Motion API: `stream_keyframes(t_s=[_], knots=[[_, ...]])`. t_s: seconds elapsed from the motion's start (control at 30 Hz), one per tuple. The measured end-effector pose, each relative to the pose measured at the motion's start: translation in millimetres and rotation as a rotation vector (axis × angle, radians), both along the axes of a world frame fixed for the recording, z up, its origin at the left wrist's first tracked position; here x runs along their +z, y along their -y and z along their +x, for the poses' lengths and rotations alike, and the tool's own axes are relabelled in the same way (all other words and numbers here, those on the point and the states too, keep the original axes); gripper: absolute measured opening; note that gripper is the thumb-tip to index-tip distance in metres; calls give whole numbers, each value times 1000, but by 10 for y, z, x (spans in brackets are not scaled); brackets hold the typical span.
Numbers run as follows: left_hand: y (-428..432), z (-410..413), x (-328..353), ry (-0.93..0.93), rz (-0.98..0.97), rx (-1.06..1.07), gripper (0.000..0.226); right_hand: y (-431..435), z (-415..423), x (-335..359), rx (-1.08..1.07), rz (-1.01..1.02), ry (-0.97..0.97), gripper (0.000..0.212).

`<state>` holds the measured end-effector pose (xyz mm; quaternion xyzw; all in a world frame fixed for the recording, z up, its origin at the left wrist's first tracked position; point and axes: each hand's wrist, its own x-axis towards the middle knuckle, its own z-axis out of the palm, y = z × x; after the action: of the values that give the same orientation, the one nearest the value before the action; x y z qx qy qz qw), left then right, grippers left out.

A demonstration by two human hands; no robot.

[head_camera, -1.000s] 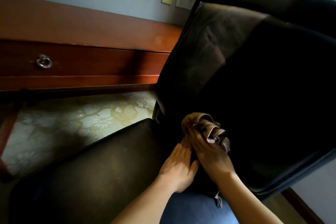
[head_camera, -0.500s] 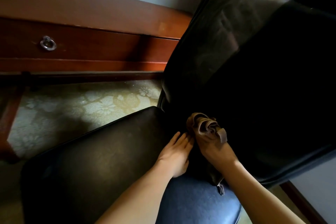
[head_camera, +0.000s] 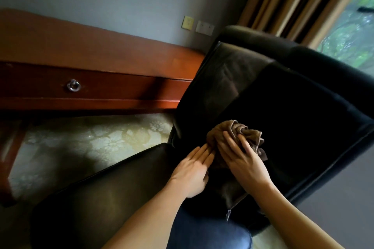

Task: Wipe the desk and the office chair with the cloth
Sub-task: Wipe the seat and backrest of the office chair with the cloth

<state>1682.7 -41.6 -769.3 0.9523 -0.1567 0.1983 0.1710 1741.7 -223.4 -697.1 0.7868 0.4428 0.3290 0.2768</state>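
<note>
A black leather office chair fills the lower right, its backrest (head_camera: 279, 95) upright and its seat (head_camera: 97, 200) in front of me. My right hand (head_camera: 242, 159) presses a crumpled brown cloth (head_camera: 234, 133) against the lower backrest, fingers spread over it. Lying flat beside it is my left hand (head_camera: 192, 170), fingers together, on the seat's rear edge where it meets the backrest, its fingertips touching the cloth. The reddish wooden desk (head_camera: 91, 50) runs along the wall at the left, with a drawer and a metal ring pull (head_camera: 73, 85).
Patterned pale carpet (head_camera: 81, 143) lies under the desk. A desk leg (head_camera: 10, 159) stands at the far left. Wall sockets (head_camera: 204, 28) sit above the desk end. Striped curtains (head_camera: 299, 2) and a window (head_camera: 352, 32) are at the upper right. My blue-clad knee (head_camera: 208, 232) is below.
My right hand has slid the cloth up and a little right on the backrest, with fingers now spread flat. The camera view has tilted up, showing curtains and window.
</note>
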Motion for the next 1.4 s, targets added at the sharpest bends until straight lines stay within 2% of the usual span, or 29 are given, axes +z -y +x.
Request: stream_keyframes(t_s=[0.1,0.17,0.43,0.57,0.7,0.77,0.93,1.17,1.23,1.27,1.33,1.4], knots=[[16,70,388,84,-7,-32,69,127,-14,328,-61,-30,181,58],[60,137,663,121,-24,-44,66,176,3,563,-116,5,231,57],[387,406,1545,196,-46,23,71,221,142,1390,-248,153,193,56],[431,627,1951,224,26,22,79,311,329,1765,-239,190,254,56],[359,957,2414,288,69,28,83,249,566,2117,-235,325,320,55],[336,1047,2535,302,39,14,81,201,652,2249,-222,363,331,55],[369,1175,2631,237,14,1,79,236,840,2393,-224,311,329,55],[295,1456,3055,236,51,48,84,120,1123,2739,-275,449,269,48],[235,1466,3142,180,-20,46,82,16,1178,2825,-272,442,226,43],[200,1473,3178,143,-121,33,81,-40,1202,2872,-288,433,193,43],[104,1507,3198,107,-353,29,82,-169,1217,2894,-362,445,112,53],[3,1582,3193,155,-449,30,79,-279,1228,2802,-425,466,92,64]])
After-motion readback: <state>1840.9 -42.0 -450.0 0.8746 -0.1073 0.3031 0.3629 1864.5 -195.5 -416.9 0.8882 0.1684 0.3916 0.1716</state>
